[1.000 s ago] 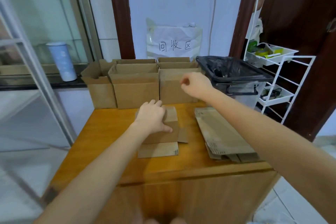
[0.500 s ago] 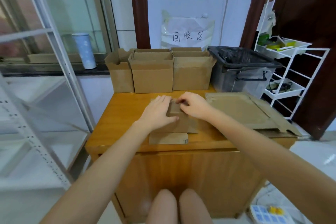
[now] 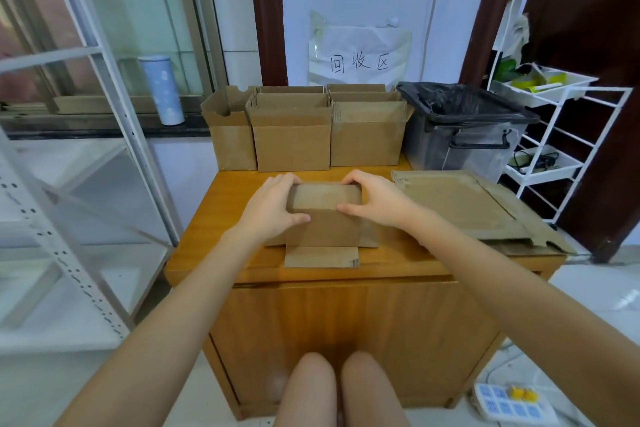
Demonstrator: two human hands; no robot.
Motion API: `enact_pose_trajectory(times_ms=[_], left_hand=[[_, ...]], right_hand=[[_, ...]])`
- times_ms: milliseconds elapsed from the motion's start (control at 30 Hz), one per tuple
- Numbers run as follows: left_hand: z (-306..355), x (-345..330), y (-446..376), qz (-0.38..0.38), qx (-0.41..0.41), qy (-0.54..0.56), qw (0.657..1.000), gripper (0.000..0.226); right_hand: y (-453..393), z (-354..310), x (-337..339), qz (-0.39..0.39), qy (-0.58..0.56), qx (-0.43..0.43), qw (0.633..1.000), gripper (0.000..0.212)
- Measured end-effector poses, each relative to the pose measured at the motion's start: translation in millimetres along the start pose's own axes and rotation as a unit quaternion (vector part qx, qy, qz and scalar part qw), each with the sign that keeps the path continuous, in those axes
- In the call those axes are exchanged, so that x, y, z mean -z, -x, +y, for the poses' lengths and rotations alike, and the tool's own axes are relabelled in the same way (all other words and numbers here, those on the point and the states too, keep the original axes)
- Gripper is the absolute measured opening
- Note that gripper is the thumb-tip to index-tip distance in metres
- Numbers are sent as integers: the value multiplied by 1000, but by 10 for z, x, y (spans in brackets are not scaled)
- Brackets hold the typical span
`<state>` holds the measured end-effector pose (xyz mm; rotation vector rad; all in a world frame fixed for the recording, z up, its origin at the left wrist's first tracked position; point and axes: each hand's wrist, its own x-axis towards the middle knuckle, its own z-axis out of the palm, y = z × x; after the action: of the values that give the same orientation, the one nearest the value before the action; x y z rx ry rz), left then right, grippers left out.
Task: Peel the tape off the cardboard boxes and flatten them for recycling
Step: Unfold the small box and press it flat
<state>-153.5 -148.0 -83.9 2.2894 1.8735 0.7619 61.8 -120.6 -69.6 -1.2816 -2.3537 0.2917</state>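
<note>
Both hands are gripping the small box (image 3: pixel 325 215) near the middle of the surface (image 3: pixel 221 239), the left hand (image 3: pixel 273 208) holding its left end and the right hand (image 3: pixel 375 203) its right end, its long axis running side to side between them.

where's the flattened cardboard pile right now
In the head view, the flattened cardboard pile lies on the wooden cabinet's right side, in front of the black-lined bin.
</note>
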Motion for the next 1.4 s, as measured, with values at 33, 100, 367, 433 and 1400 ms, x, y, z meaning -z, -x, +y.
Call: enact_pose_trajectory(times_ms=[33, 100, 367, 433, 1400], left_hand=[[22, 2, 5, 9, 0, -2, 1000, 61], [37, -4, 20, 20, -10, -3, 1000, 59], [-134, -48, 131, 46, -94, 71, 992, 41], [-170, -62, 143, 57, -96, 123, 986, 34], [-181, -103, 132, 14, -15, 275, 961, 10]], right_hand=[[8, -3, 15, 6, -3, 5, 1000, 41], [33, -9, 32, 16, 6, 18, 1000, 39], [124, 106, -129, 94, 45, 80, 991, 34], [143, 144, -177, 121, 32, 92, 988, 32], [-272, 412, 15, -19, -129, -36, 991, 34]])
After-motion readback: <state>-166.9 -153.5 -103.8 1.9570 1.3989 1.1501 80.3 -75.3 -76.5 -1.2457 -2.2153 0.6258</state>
